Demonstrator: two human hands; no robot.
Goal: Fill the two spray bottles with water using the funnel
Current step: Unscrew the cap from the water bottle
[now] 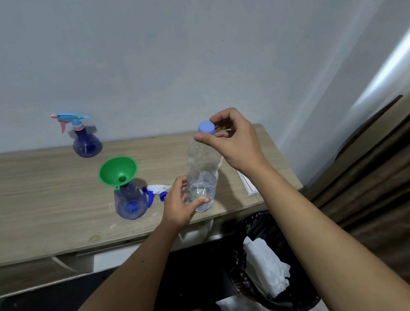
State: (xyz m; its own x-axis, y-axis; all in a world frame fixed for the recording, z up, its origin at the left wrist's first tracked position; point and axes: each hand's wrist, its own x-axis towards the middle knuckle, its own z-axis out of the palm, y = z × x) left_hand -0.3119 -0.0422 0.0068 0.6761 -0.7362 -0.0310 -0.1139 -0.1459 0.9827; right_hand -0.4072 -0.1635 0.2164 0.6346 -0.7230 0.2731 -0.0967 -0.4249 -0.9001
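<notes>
The desk point(38, 200) carries everything for the job, and a bin point(270, 263) with crumpled paper sits below its front edge. The water bottle point(202, 178) stands upright near that edge, crumpled and holding only a little water at its base. The left hand point(179, 204) wraps its lower part, while the right hand point(232, 139) pinches the blue cap point(206, 127), which sits on the neck; I cannot tell whether it is being screwed on or off.

Of the 2 spray bottles, the far bottle point(87, 143) stands by the wall with its trigger head fitted, so it looks finished, though its level is hard to read. The near bottle point(130, 202) is just left of the water bottle, open, with the green funnel point(118, 171) seated in its neck; its level is also unclear. Its sprayer point(155, 190) lies on the desk between the 2 bottles at the front.

Judging by this, pouring is near its end: left are lifting out the funnel and refitting the sprayer.
</notes>
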